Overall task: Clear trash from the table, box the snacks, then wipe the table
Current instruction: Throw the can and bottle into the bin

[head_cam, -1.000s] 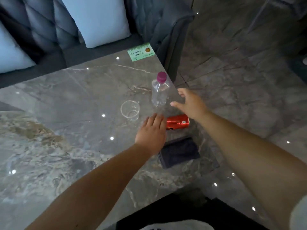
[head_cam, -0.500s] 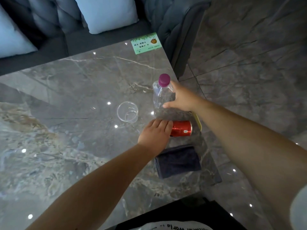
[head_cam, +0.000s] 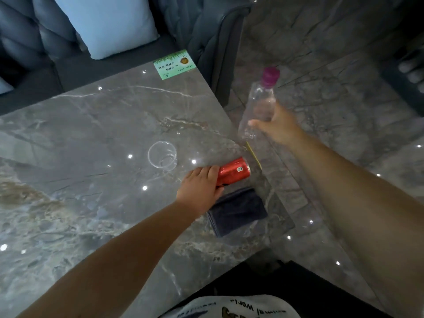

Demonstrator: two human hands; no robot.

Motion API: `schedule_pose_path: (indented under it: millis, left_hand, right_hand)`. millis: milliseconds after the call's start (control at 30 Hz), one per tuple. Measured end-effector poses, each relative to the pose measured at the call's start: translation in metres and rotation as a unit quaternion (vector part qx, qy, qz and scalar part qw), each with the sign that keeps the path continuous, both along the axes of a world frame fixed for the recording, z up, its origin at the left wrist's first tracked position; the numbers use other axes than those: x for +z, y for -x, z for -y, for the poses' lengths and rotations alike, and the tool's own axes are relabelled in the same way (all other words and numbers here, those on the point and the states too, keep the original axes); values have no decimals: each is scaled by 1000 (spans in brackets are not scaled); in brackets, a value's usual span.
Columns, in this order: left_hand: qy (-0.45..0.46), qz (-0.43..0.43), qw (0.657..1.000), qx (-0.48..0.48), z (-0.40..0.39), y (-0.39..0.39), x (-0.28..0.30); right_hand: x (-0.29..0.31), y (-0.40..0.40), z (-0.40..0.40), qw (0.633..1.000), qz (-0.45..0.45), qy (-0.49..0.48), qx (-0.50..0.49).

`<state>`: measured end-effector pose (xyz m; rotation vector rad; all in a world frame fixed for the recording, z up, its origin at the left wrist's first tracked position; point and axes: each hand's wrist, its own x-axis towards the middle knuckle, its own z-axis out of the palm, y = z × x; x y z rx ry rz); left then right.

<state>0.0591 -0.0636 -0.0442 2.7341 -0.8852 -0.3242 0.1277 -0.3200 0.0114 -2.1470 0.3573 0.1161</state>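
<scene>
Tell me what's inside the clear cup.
The cup looks empty: the marble table shows through its wall and base. A trace of clear liquid at the bottom can't be ruled out.

A dark tufted sofa (head_cam: 206, 31) is set against the far edge; a pale blue cushion (head_cam: 107, 21) is propped on it; a green printed card (head_cam: 174, 64) is laid flat at the far corner; grey marble-patterned floor tiles (head_cam: 332, 72) are seen to the right.

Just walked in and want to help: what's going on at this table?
A person is clearing trash. The right hand holds a clear bottle out past the table edge, over the floor. The left hand is closing on a red can lying on its side. A plastic cup and a dark cloth sit untouched.
</scene>
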Motion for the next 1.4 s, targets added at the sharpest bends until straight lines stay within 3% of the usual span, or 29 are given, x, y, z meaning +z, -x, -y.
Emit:
schedule_pose_path:
  millis: [100, 167, 333, 500, 667, 833, 1033, 1200, 1300, 1400]
  left_hand:
    - [97, -78, 989, 79, 12, 1, 12]
    - [171, -150, 962, 149, 30, 1, 20]
    - [342, -338, 825, 296, 102, -18, 20]
    - [389, -384, 714, 438, 189, -45, -11]
    - [333, -376, 640, 582, 255, -63, -74]
    - [206, -317, 629, 679, 278, -78, -150]
    - [144, -323, 632, 690, 289, -100, -205]
    - [112, -308, 653, 683, 285, -123, -230]
    - [42, -363, 642, 674, 284, -123, -223]
    - [43, -396, 652, 646, 291, -115, -208]
  right_hand:
    - [1, 35, 42, 997, -3, 16, -75]
    - [-7, 57, 67, 994, -10, 31, -105]
    - [-56, 65, 112, 991, -75, 43, -104]
    - [-104, 32, 148, 990, -137, 18, -35]
    - [-166, -2, 173, 980, -196, -35, 7]
    - [-247, -22, 174, 964, -261, -35, 46]
    - [-312, -45, 160, 951, -302, -35, 51]
    - [-329, -64, 149, 950, -305, -37, 54]
    - [-323, -61, 152, 945, -321, -42, 42]
    - [-309, -47, 163, 941, -334, -53, 32]
